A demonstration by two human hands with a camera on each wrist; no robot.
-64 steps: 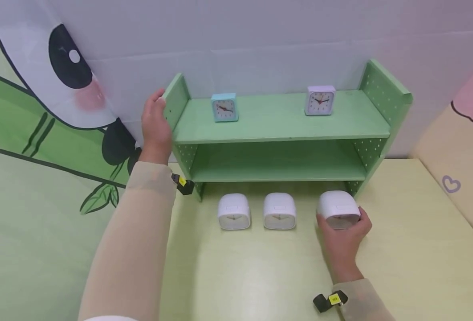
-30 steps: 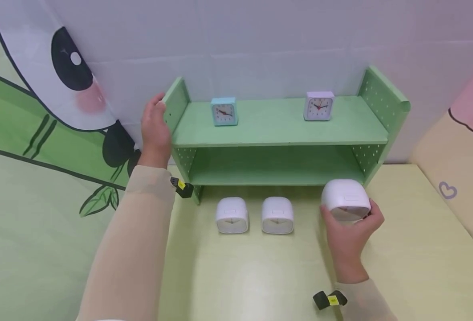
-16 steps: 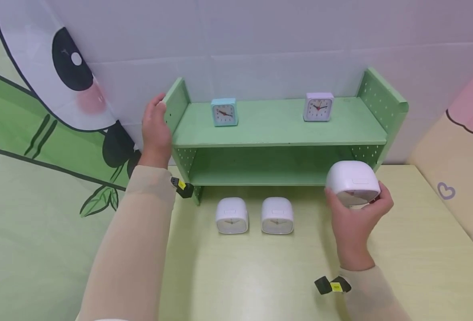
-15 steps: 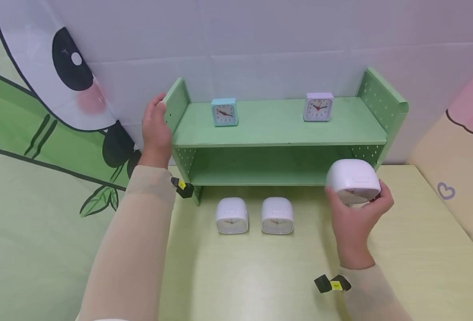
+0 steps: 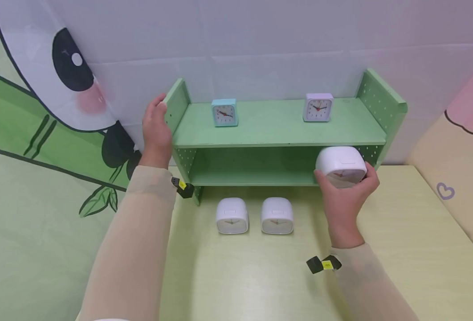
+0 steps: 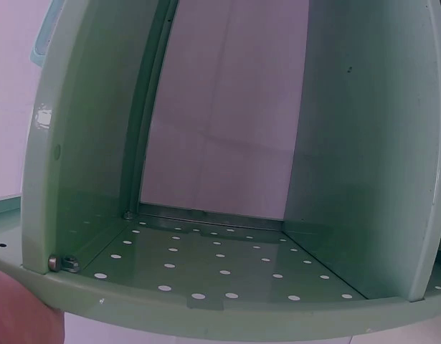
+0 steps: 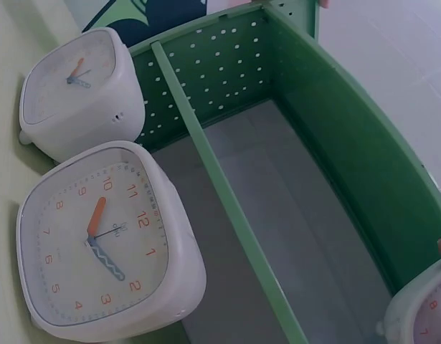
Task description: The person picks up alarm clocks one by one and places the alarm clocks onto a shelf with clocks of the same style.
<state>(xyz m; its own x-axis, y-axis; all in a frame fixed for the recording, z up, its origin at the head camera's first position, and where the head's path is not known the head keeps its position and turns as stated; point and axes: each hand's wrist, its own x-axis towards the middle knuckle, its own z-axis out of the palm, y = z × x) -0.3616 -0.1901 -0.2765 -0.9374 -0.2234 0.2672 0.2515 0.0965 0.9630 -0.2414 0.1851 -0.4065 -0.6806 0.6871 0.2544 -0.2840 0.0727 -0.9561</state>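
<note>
My right hand [image 5: 345, 205] grips a white alarm clock [image 5: 340, 158] by its sides, in front of the right end of the green shelf's [image 5: 276, 133] lower level. Its dial faces me. A corner of that clock [image 7: 424, 308] shows at the lower right in the right wrist view. My left hand [image 5: 156, 131] rests against the shelf's left side panel, fingers extended upward. Two more white alarm clocks, a left one [image 5: 232, 208] and a middle one [image 5: 277, 208], stand on the table below the shelf's front.
On the shelf's top level stand a small light-blue clock [image 5: 224, 112] and a small lilac clock [image 5: 318, 108]. The pale wooden table [image 5: 236, 276] spreads out in front. Behind it hangs a cloth backdrop [image 5: 268, 35] with cartoon prints.
My right hand has lifted the white clock off the table, first up and rightward, then left and forward to the lower level's height. My left hand stays at the side panel.
</note>
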